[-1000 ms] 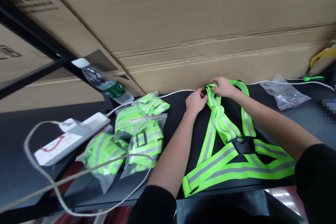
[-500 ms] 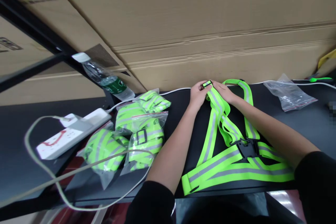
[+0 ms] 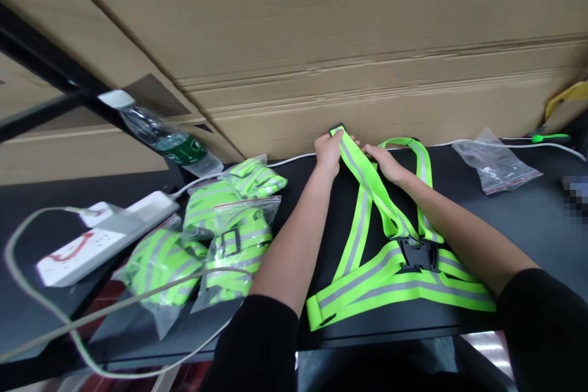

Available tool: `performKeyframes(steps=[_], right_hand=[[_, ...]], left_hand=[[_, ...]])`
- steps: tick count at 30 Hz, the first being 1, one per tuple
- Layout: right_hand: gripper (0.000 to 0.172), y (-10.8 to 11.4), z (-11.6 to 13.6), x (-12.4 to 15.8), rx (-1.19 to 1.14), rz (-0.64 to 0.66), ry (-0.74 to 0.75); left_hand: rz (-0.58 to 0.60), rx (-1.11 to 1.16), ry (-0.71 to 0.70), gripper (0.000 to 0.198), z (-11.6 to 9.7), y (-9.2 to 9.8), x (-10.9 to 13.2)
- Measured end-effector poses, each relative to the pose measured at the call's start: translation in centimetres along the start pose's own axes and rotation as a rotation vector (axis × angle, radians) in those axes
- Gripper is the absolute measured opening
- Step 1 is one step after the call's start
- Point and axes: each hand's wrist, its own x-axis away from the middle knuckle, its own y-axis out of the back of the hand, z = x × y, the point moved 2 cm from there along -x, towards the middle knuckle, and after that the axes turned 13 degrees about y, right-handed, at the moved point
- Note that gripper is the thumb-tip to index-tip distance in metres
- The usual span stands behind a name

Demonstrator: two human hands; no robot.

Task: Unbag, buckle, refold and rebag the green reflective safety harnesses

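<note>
L hand (image 3: 328, 152) up at the back of the counter (image 3: 519, 223), fingers closed on the end of a hi-vis strap (image 3: 365, 174), w/ thumb on top; small blk slider (image 3: 337, 129) sticks out just past the fingers. R hand (image 3: 386, 163) is to the R of it, fingers half curled, tips just beside the strap; can't tell if it grips anything.

Refl. vest (image 3: 367, 272) lies spread on the counter btwn & under the forearms, yellow-green w/ grey stripes. The held strap runs diag. from L hand down to the big blk buckle (image 3: 419, 254) near mid-vest; belt part lies along the front edge, folded at its L end.

L of the L arm: 4 clear bags w/ similar strapping packed inside, approx. clustered, e.g. front one (image 3: 239, 257). Behind those, a water btl (image 3: 181, 148) w/ green label, by the blk frame. White pwr strip (image 3: 105, 240) further L, grey-ish cable (image 3: 71, 326) looping in front. Far R: crumpled clear bag (image 3: 498, 162). Cardboard (image 3: 321, 24) fills the bkgd.
</note>
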Motion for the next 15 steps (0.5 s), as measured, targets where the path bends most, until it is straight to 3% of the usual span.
performKeyframes(steps=[4, 7, 15], right_hand=[[0.032, 0.4, -0.7, -0.4, -0.019, -0.025, 0.015], [0.036, 0.4, -1.0, -0.3, -0.030, 0.006, 0.014], [0.026, 0.5, -0.3, 0.2, 0.066, 0.172, 0.017]], left_hand=[[0.064, 0.041, 0.093, 0.004, -1.3, -1.8, 0.5], [0.083, 0.065, 0.075, 0.005, -1.9, -2.2, 1.3], [-0.039, 0.106, -0.056, 0.018, -1.8, -1.4, 2.1]])
